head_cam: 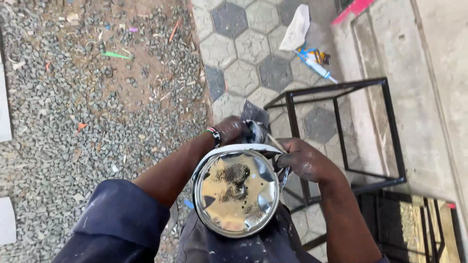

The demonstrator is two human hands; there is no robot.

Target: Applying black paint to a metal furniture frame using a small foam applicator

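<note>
Dark blue work clothing (pixel 122 224), flecked with pale paint, fills the bottom edge, and against it rests a round, shiny metal reflector bowl (pixel 237 192), its mirrored hollow facing up and marked with dark speckled patches near the centre. Right hand (pixel 304 160): fingers curled shut on the bowl's upper right rim, where a thin rod-like piece (pixel 274 141) slants between the two hands; what that piece is cannot be told. Left hand (pixel 234 130): fingers closed over a small metallic part (pixel 254 131) at the bowl's top edge, beside a white band (pixel 234 148) that follows the rim; a beaded wristband (pixel 213 135) circles the wrist. Just beyond the right hand stands an open black metal frame (pixel 341 90) on hexagonal paving (pixel 243 48) of grey and dark blocks. Farther off on the paving lie a crumpled white cloth (pixel 297 27) and, touching its lower end, a sealant tube in an applicator gun (pixel 317 63). Left of the paving spreads gravel (pixel 73 122) littered with coloured scraps; right of it runs a concrete kerb (pixel 414 73). Both forearms cover the ground directly beneath the bowl.
</note>
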